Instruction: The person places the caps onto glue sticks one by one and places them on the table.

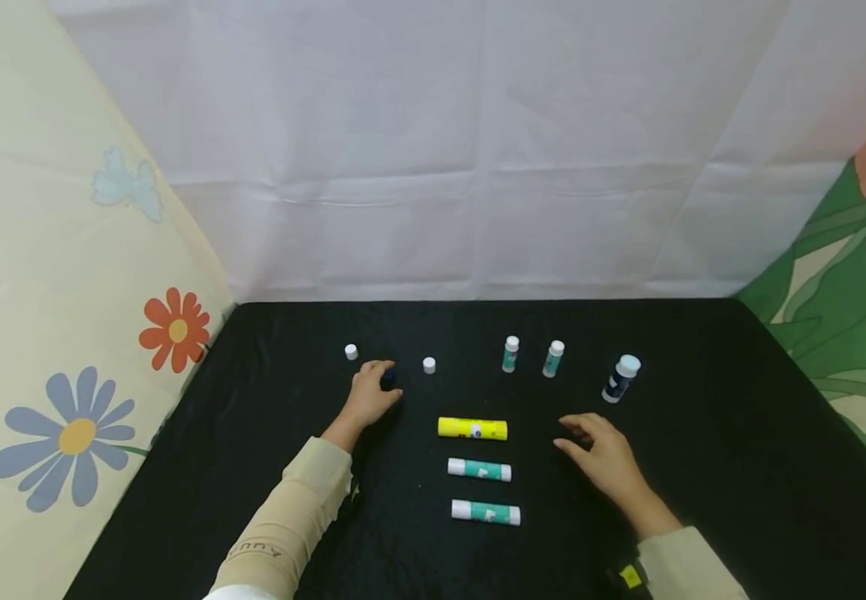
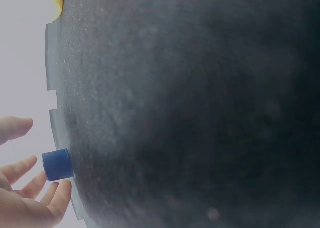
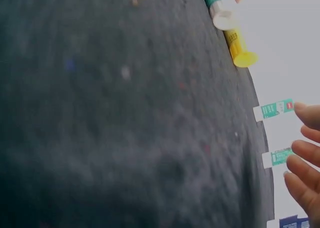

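My left hand [image 1: 369, 393] reaches to a blue cap [image 2: 57, 164] standing on the black table, thumb and fingers spread around it. Most of that cap is dark in the head view. White caps stand on either side of this hand, one to the left [image 1: 352, 352] and one to the right [image 1: 429, 365]. My right hand [image 1: 603, 457] hovers with fingers loosely bent and nothing between them. Beyond it stand a dark blue glue stick [image 1: 618, 382] and two small green-and-white glue sticks, one [image 1: 510, 355] left of the other [image 1: 553, 360].
Between the hands lie a yellow glue stick [image 1: 473, 428] and, nearer, two green-and-white glue sticks, one [image 1: 480, 470] in front of the other [image 1: 486, 512]. A white curtain [image 1: 402, 208] hangs behind the black table [image 1: 290, 350]. Patterned cloth [image 1: 65, 250] hangs at both sides.
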A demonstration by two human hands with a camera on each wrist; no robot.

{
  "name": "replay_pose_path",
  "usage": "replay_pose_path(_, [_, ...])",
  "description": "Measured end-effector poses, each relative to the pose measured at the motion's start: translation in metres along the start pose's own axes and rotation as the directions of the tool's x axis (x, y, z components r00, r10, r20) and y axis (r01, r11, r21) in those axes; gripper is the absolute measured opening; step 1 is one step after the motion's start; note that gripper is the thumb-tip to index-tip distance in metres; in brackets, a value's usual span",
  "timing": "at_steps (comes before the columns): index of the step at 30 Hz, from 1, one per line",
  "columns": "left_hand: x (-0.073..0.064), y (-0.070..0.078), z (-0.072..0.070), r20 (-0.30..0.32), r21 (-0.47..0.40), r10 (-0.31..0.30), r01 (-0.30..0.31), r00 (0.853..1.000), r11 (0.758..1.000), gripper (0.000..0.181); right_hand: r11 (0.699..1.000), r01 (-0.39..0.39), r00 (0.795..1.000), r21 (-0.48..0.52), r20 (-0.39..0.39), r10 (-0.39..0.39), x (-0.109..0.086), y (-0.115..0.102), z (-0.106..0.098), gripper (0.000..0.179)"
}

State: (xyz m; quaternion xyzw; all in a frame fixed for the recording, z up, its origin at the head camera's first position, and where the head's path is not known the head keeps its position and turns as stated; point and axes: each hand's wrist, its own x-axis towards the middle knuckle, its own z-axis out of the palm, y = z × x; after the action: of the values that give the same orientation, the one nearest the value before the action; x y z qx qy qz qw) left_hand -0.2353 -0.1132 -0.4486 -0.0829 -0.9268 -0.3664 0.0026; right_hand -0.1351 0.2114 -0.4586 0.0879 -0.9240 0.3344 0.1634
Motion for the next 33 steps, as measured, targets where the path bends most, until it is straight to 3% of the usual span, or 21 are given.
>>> replay_pose_path(26, [0.002, -0.002, 0.001, -0.09, 0.133, 0.044, -0.031, 0.995, 0.991, 0.03, 1.0, -0.004, 1.0, -0.023, -0.03, 0.003, 0.001, 0.011, -0.009, 0.022])
replay_pose_path(33, [0.002, 0.0, 0.0, -0.128, 0.122, -0.01, 0.025, 0.992, 0.992, 0.023, 0.999, 0.004, 0.998, -0.034, -0.06, -0.007, 0.003, 0.015, -0.013, 0.022])
